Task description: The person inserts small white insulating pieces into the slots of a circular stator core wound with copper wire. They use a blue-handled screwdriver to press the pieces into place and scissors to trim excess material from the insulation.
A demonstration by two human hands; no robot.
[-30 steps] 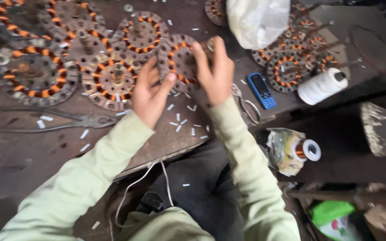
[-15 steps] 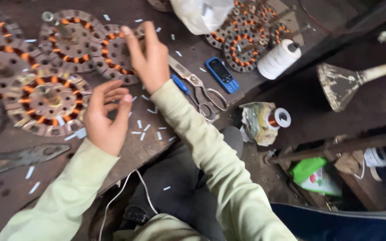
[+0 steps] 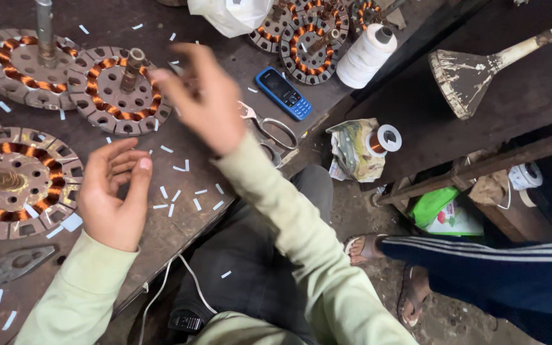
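Left hand [image 3: 115,195] hovers palm-up over the workbench [image 3: 237,64] edge, fingers loosely curled and apart, holding nothing, just right of a copper-wound stator disc [image 3: 14,182] and above scattered white paper slips [image 3: 183,195]. Right hand [image 3: 209,102] is raised and motion-blurred, fingers spread and empty, beside a second stator disc with a shaft [image 3: 119,89], with scissors [image 3: 269,131] lying just right of the wrist. Packages: a blue oblong mobile phone [image 3: 283,94] lies flat right of that hand, a white thread spool [image 3: 365,56] stands at the bench's far right edge, a white plastic bag [image 3: 228,14] sits at top centre, a crumpled yellowish wrapper with a copper wire reel [image 3: 368,147] sits below the bench edge, and a green-and-white pouch [image 3: 445,214] lies lower right.
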